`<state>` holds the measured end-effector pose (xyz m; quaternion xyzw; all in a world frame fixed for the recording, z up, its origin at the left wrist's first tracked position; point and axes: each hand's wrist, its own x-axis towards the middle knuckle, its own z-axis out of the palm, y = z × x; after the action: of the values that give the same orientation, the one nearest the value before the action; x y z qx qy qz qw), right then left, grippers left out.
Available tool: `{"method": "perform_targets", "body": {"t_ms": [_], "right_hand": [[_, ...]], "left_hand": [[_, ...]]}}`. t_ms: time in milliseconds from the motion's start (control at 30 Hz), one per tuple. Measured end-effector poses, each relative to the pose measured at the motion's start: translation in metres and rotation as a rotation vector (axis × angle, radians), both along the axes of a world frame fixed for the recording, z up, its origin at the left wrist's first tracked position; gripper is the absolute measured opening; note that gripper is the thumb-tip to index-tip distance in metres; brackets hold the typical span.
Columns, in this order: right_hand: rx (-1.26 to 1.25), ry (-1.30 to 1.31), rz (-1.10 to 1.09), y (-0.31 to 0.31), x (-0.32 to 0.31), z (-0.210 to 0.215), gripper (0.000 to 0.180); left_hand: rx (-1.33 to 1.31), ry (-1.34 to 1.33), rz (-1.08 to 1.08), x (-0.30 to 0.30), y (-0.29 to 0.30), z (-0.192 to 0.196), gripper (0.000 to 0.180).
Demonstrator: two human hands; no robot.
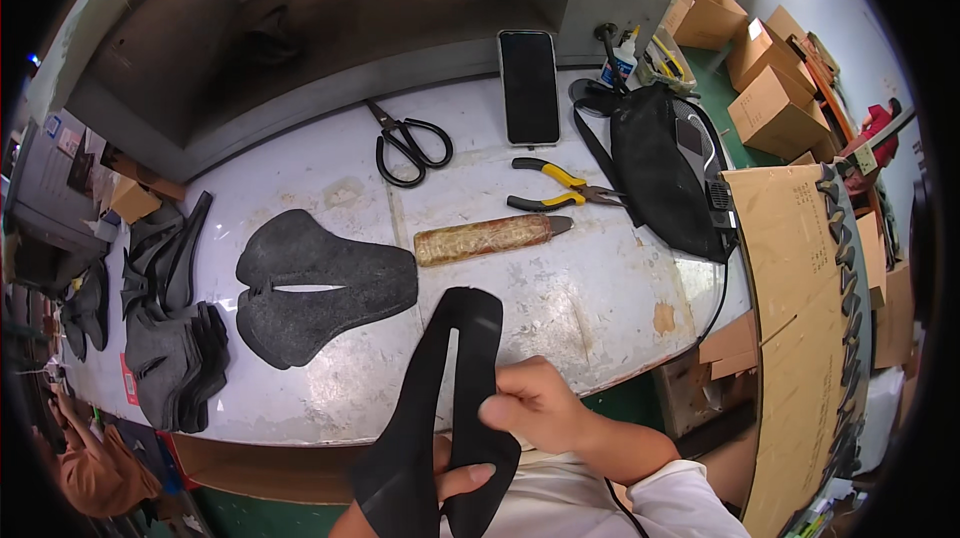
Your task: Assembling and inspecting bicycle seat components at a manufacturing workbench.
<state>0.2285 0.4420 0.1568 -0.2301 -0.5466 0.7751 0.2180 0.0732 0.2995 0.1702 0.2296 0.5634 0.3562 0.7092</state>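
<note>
Close to my body I hold a smooth black bicycle saddle cover [474,338] with a long slot down its middle. My left hand [462,479] is closed on its lower part; the thumb lies over the front and the other fingers are mostly hidden behind. My right hand [535,403] pinches its right edge, with the fingers curled. On the table to the left lies a dark grey saddle-shaped piece [320,323] with a similar slot. Just beyond the held cover is a knife [485,240] with a tape-wrapped handle and a short blade.
Scissors [408,146], yellow-black pliers [565,188], a phone [530,88] and a black bag [655,173] lie farther back. Stacked saddle pieces [178,368] stand at the left. Cardboard [785,278] borders the right side; another person [105,463] is at the far left.
</note>
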Motion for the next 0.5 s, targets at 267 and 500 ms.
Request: {"method": "perform_targets", "body": {"t_ms": [267, 500], "right_hand": [[-0.354, 0.216, -0.058, 0.008, 0.011, -0.016, 0.023], [0.383, -0.002, -0.040, 0.005, 0.009, 0.004, 0.028]], "left_hand": [[-0.111, -0.098, 0.194, 0.011, 0.011, 0.059, 0.046], [-0.144, 0.087, 0.085, 0.011, 0.017, 0.052, 0.023]]}}
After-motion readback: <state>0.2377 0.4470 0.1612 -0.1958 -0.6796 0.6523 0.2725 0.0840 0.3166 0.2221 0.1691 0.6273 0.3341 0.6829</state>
